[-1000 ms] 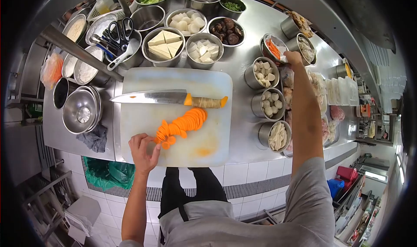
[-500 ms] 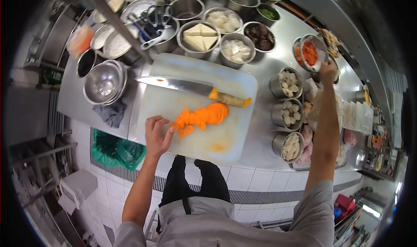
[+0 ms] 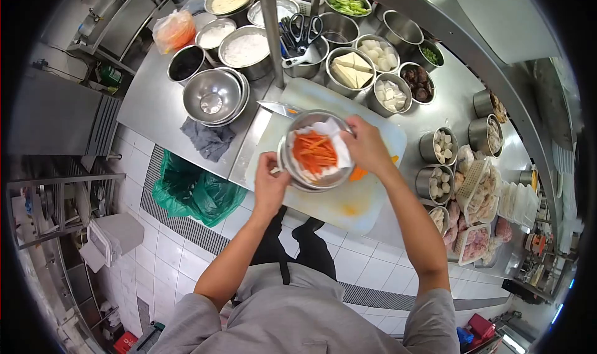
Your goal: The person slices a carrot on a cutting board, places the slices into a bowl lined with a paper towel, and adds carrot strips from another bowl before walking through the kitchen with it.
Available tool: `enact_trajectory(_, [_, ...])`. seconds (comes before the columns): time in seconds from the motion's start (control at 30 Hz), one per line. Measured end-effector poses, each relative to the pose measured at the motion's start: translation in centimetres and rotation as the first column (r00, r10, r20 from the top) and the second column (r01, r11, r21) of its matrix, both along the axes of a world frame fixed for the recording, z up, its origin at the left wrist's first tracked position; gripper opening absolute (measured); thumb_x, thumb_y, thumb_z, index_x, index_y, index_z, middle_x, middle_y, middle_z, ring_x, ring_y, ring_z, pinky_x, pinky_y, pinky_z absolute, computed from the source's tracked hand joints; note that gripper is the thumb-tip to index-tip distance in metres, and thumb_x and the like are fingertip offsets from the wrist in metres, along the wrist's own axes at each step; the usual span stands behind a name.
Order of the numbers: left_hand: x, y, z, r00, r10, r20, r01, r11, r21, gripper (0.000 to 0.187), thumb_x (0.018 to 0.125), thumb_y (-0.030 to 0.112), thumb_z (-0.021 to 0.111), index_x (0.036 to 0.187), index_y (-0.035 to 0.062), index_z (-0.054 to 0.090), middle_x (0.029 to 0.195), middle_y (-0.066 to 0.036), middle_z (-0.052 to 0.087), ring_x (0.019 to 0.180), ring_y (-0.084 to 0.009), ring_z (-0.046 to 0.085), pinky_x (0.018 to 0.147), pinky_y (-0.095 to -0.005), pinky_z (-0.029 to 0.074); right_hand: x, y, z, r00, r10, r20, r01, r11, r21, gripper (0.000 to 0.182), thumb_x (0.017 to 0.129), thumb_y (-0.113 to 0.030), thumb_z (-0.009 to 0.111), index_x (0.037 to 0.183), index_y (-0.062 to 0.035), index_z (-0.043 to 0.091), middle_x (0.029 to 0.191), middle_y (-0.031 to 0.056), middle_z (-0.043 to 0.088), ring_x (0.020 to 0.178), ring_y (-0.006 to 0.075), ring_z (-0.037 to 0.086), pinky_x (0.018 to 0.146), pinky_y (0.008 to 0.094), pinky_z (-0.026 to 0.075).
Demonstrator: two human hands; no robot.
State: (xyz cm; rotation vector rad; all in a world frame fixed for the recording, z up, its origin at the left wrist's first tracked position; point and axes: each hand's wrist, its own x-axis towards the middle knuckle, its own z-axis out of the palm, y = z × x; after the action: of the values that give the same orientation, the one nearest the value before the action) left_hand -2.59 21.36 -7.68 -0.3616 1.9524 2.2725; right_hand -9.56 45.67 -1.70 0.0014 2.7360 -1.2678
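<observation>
steel bowl (image 3: 311,121) of orange strips (image 3: 314,153) between both hands, above the cutting board (image 3: 329,208)
left hand (image 3: 272,181) clamped on its left rim, right hand (image 3: 367,144) on its right; round, without long axis, nearer the board's left edge, partly hiding knife (image 3: 278,108) and orange slices (image 3: 359,173).

Surface (image 3: 459,96): stainless steel, seam left of cutting board (image 3: 329,206). Board flat, near front edge. Left part: stack of steel bowls (image 3: 211,99), crumpled grey cloth (image 3: 208,141) just beside toward front edge, tub of white powder (image 3: 256,71) behind. Behind board: utensil pot (image 3: 305,71), pot of pale wedges (image 3: 346,91), pot of dark mushrooms (image 3: 418,102). Right part: row of steel pots (image 3: 423,185).
</observation>
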Motion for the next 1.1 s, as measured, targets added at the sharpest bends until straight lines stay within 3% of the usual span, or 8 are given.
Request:
enact_trajectory(0.13, [-0.6,-4.8,1.1,0.986,0.064,0.152,-0.068,0.997,0.020,0.030,0.087,-0.004,0.063,0.110,0.0041,0.046,0.098,-0.010,0.066,0.069,-0.0172,0.070,0.054,-0.0300,0.061,-4.0,-4.0,-1.1,0.994,-0.024,0.106,0.031,0.998,-0.061,0.034,0.092,-0.021,0.066,0.118,0.0010,0.061,0.103,0.0268,0.071,0.097,0.0430,0.069,0.086,0.0461,0.053])
enact_trajectory(0.27, [-0.9,-7.4,0.3,0.979,0.102,0.176,-0.101,0.995,-0.014,0.031,0.087,-0.005,0.063,0.112,0.0046,0.046,0.095,-0.009,0.066,0.068,-0.0161,0.069,0.054,-0.0299,0.062,-8.9,-3.5,-2.9,0.968,-0.220,-0.119,0.235,0.964,0.126,0.036,0.092,-0.023,0.065,0.117,0.0029,0.061,0.106,0.0260,0.070,0.102,0.0418,0.068,0.089,0.0464,0.052])
enact_trajectory(0.53, [-0.6,-9.8,-0.4,0.966,-0.004,0.260,0.002,1.000,0.008,0.032,0.091,0.003,0.070,0.114,0.0033,0.047,0.091,-0.004,0.059,0.072,-0.0131,0.067,0.057,-0.0286,0.062,-7.7,-3.9,-2.8,0.842,-0.432,0.323,0.496,0.856,-0.148,0.044,0.090,-0.033,0.071,0.115,0.0020,0.063,0.106,0.0192,0.072,0.098,0.0336,0.070,0.087,0.0413,0.053])
enact_trajectory(0.6, [-0.8,-10.1,0.0,0.964,-0.031,0.264,0.045,0.998,-0.048,0.033,0.091,0.008,0.072,0.112,0.0027,0.048,0.091,-0.004,0.058,0.075,-0.0118,0.065,0.056,-0.0280,0.061,-5.7,-3.3,-3.8,0.880,-0.416,-0.230,0.436,0.899,0.040,0.045,0.090,-0.037,0.073,0.113,0.0009,0.065,0.098,0.0173,0.072,0.085,0.0299,0.070,0.077,0.0395,0.055])
enact_trajectory(0.73, [-1.9,-10.1,0.4,0.961,-0.005,0.278,0.028,0.997,-0.078,0.029,0.091,0.007,0.070,0.111,0.0035,0.048,0.093,-0.003,0.056,0.072,-0.0111,0.065,0.059,-0.0281,0.062,1.0,-5.5,0.1,0.948,-0.230,-0.219,0.260,0.958,0.121,0.039,0.090,-0.038,0.073,0.109,-0.0044,0.067,0.088,0.0113,0.072,0.072,0.0266,0.069,0.065,0.0402,0.053])
enact_trajectory(0.83, [-2.7,-10.2,0.2,0.978,-0.037,0.204,0.052,0.996,-0.069,0.022,0.091,0.006,0.068,0.103,0.0041,0.050,0.095,-0.003,0.055,0.072,-0.0109,0.064,0.058,-0.0283,0.062,6.3,-9.7,0.6,0.972,-0.138,0.190,0.087,0.964,0.253,0.031,0.086,-0.034,0.077,0.102,-0.0083,0.067,0.085,0.0063,0.072,0.073,0.0258,0.068,0.063,0.0410,0.052])
enact_trajectory(0.9, [-3.0,-9.8,1.1,0.989,-0.100,0.109,0.114,0.986,-0.125,0.019,0.091,0.006,0.066,0.098,0.0048,0.048,0.093,-0.002,0.054,0.064,-0.0111,0.061,0.058,-0.0256,0.058,8.2,-12.9,-1.2,0.974,-0.224,-0.032,0.226,0.949,0.219,0.028,0.085,-0.031,0.079,0.099,-0.0090,0.067,0.084,0.0072,0.072,0.074,0.0271,0.069,0.064,0.0431,0.053])
enact_trajectory(1.1, [-4.0,-9.6,1.7,0.971,-0.191,-0.146,0.128,0.924,-0.360,0.015,0.087,0.001,0.063,0.090,0.0006,0.049,0.081,-0.001,0.048,0.061,-0.0056,0.049,0.054,-0.0237,0.043,6.2,-15.2,-8.2,0.923,-0.382,-0.048,0.385,0.911,0.151,0.022,0.085,-0.022,0.077,0.099,-0.0066,0.068,0.083,0.0096,0.072,0.077,0.0311,0.070,0.067,0.0434,0.054])
